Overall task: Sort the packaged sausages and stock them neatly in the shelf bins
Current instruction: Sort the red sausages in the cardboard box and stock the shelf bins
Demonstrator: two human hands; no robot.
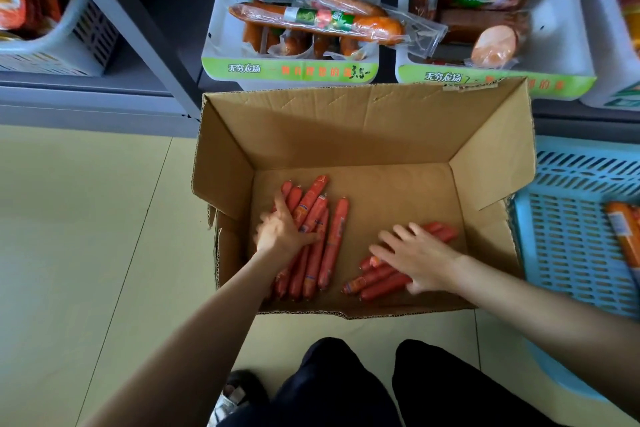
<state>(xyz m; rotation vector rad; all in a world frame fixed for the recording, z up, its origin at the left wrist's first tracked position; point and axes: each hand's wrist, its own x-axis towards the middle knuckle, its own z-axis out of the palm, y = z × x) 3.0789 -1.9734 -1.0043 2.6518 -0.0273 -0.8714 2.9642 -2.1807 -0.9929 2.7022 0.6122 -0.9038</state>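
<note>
— Pale floor tiles (86, 236) run up to a grey shelf; why is the cardboard box (221, 163) set right under the shelf bins?

— Likely so each handful only has to go straight up. On the far left sits a grey basket (79, 42) with red packets; next along, the left bin (221, 55) holds long packaged sausages, and the right bin (561, 55) thicker cut ones.

— And the hands?

— Both are down in the box. The left hand (282, 230) lies with fingers spread over the left bunch of red sausages (332, 246), thumb hooked round them, seemingly gathering. The right hand (419, 256) rests flat, fingers straight and loose, on the smaller bunch (374, 282), gripping nothing.

— Further right?

— A blue crate (568, 218), one orange pack (625, 232) in it
</note>
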